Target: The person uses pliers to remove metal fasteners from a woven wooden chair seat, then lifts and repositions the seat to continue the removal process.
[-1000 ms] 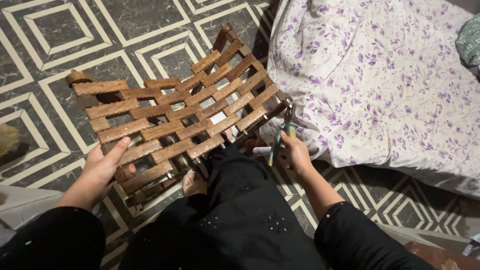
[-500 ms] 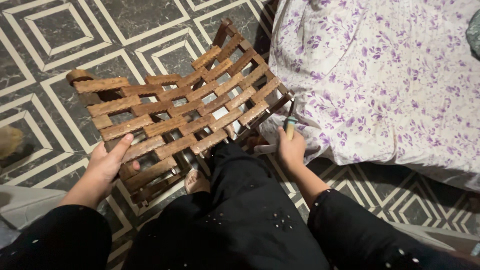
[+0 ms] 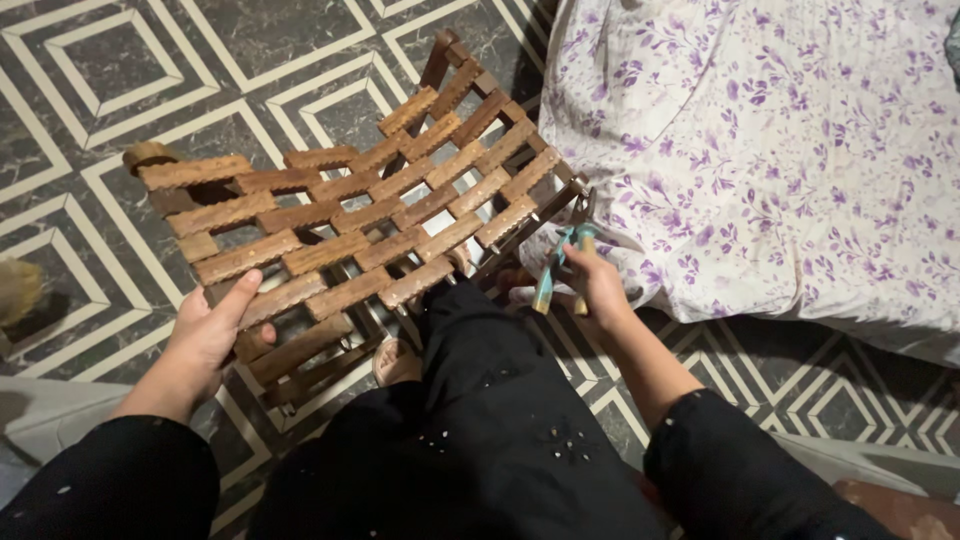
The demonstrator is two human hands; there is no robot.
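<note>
A low wooden stool with a seat woven from brown straps rests on the patterned floor, tilted against my black-trousered leg. My left hand grips the stool's near left corner, thumb over a strap. My right hand is closed on a small tool with teal handles, close to the stool's near right corner. A bare foot shows under the stool's front edge.
A white cloth with purple flowers covers a bed or mattress at the right, next to the stool. The floor has dark tiles with pale square line patterns. A tan object lies at the left edge.
My right hand with the tool has shifted slightly up, toward the stool's right corner. The left hand keeps its hold on the stool.
</note>
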